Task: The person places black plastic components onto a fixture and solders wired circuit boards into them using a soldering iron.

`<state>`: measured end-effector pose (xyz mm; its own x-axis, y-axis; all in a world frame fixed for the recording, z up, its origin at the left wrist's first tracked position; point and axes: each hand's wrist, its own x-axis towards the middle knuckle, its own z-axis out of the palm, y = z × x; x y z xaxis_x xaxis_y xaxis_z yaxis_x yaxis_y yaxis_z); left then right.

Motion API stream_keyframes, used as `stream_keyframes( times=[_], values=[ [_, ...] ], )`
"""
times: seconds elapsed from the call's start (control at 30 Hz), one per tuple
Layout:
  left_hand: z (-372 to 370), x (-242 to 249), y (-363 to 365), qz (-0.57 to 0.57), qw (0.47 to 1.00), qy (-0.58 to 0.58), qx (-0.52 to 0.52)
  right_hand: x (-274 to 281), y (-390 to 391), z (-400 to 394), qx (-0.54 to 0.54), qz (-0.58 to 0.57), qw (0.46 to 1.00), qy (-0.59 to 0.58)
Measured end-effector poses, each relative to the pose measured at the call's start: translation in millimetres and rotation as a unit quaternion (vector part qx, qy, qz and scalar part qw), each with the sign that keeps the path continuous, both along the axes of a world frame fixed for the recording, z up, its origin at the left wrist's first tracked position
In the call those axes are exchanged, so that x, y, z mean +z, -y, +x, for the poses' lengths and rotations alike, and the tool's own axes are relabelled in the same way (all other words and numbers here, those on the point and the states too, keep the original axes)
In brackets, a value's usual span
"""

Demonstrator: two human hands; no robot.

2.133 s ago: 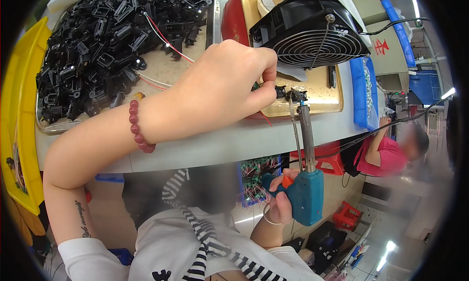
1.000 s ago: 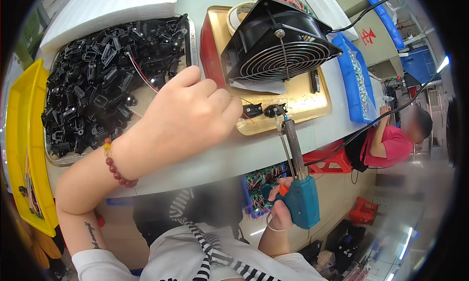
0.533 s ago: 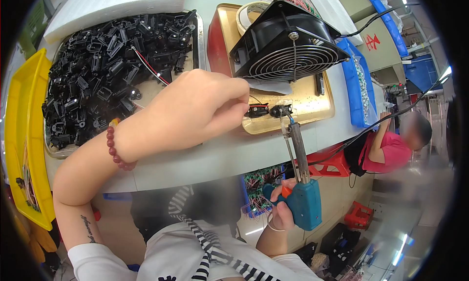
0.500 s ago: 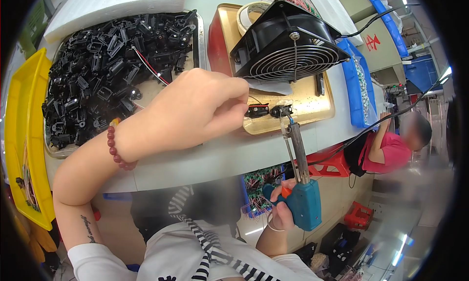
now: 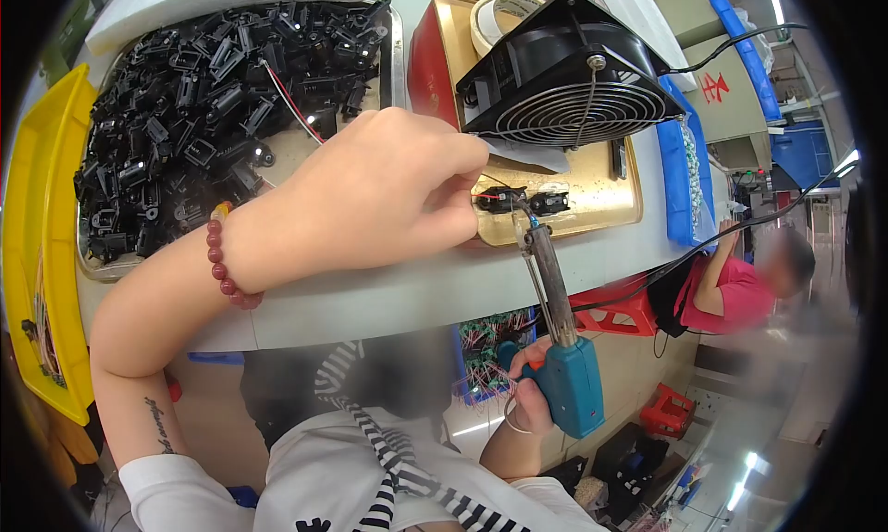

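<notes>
My left hand (image 5: 407,190) is closed in a pinch at the left edge of a gold tray (image 5: 606,194), with a thin red wire (image 5: 485,196) running from its fingertips. That wire reaches a small black plastic part (image 5: 502,199) on the tray. To its right lies a second black part (image 5: 549,202). My right hand (image 5: 529,398) grips a blue soldering gun (image 5: 573,389) from below, fingers around its handle. The gun points upward, its tip at the right end of the left black part; exact contact is hard to make out.
A black fan (image 5: 578,79) with a wire grille stands on the tray, beside a tape roll (image 5: 486,23). Left is a metal tray heaped with black parts (image 5: 199,116), then a yellow bin (image 5: 37,217). Blue bins (image 5: 680,180) stand right. A person in pink (image 5: 740,291) sits beyond.
The soldering gun's tip has shifted left from the right black part to the left one. My left hand remains pinched beside the parts. The whole view has shifted slightly.
</notes>
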<state>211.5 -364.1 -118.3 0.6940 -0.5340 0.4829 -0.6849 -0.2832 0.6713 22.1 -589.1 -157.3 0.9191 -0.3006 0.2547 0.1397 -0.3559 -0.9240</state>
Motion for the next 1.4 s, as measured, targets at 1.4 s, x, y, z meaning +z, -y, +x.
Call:
stream_keyframes(
  times=[1.4],
  values=[
    [-1, 0, 2, 0.013, 0.999, 0.029, 0.005, 10, -4, 9, 0.029, -0.095, 0.995, 0.008]
  ],
)
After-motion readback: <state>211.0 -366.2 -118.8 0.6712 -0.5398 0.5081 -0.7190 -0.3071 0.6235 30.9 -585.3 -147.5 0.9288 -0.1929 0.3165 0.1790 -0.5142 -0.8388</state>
